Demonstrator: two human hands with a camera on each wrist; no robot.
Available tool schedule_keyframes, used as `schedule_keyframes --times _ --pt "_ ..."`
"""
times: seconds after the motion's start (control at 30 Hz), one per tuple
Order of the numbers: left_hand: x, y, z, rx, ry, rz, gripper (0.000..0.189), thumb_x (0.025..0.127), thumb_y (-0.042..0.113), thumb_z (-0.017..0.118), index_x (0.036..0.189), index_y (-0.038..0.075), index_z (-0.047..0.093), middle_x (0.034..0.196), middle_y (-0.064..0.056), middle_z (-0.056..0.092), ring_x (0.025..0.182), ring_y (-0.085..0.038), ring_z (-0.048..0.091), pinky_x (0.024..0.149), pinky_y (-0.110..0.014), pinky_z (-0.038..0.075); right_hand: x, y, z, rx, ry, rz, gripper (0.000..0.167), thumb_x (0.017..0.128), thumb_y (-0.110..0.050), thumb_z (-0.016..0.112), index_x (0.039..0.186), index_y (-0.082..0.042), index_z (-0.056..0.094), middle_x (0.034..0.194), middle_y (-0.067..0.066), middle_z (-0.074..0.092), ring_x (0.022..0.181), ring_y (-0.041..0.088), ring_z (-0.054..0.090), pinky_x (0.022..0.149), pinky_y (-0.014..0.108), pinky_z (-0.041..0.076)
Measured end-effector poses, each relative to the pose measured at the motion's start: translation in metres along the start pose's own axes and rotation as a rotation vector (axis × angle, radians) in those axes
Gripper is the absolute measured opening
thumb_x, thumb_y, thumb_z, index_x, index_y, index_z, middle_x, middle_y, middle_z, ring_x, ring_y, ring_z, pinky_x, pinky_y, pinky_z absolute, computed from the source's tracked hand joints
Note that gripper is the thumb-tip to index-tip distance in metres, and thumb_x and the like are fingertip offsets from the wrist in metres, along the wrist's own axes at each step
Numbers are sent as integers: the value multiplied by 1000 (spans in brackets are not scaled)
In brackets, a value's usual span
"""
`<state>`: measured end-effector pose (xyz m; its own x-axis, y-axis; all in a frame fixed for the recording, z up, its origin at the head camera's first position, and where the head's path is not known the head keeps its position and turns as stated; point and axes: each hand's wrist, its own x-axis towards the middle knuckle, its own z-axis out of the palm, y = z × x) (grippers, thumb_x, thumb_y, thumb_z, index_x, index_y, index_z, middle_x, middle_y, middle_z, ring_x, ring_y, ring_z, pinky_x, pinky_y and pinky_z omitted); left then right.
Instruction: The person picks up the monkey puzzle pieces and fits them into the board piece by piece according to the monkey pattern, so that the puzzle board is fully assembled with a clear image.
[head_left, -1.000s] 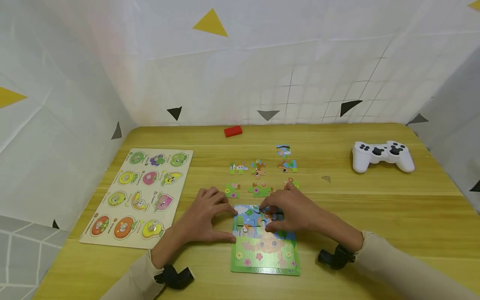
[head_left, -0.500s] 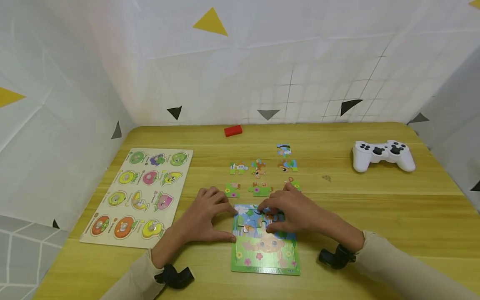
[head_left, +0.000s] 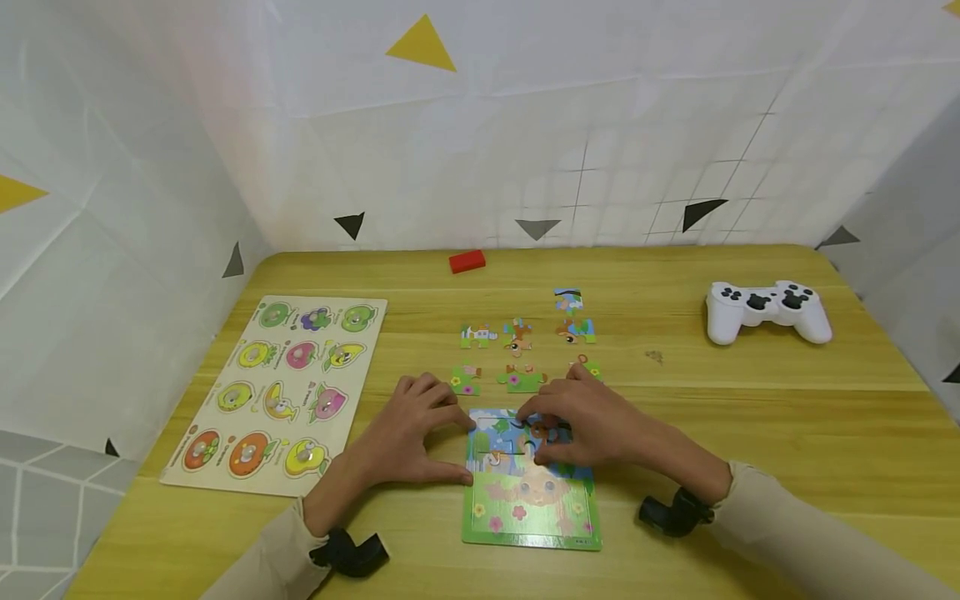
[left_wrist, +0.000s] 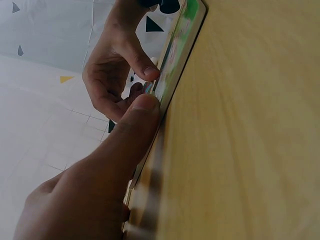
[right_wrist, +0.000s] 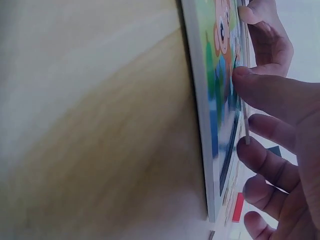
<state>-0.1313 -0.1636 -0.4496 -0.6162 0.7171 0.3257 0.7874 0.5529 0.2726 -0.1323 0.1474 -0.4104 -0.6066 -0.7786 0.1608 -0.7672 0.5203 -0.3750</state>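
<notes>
Head: little is changing since a second ago; your left hand (head_left: 412,435), fingers wide, is touching the puzzle board (head_left: 531,541) on the table (head_left: 750,467). Left wrist: your thumb (left_wrist: 142,112) is meeting its edge. Right wrist: your right hand (right_wrist: 306,120) is pinching a piece (right_wrist: 245,124), probably unseated.

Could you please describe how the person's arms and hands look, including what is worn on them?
The left hand and right hand are bare, without gloves. The left sleeve and right sleeve are plain beige. Near each cuff sits a bent black device, one on the left wrist, one on the right wrist. I can see no cables or markings on them.
</notes>
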Motion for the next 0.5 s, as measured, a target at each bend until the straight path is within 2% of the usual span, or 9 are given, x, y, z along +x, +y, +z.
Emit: schedule_keyframes --times 0.5 --pt "0 1 0 -1 -7 -9 58 73 81 70 111 37 72 110 12 59 110 -12 47 94 -42 33 -1 2 3 -8 -13 -9 41 81 -46 85 114 -24 75 83 -17 65 74 -2 55 79 32 26"
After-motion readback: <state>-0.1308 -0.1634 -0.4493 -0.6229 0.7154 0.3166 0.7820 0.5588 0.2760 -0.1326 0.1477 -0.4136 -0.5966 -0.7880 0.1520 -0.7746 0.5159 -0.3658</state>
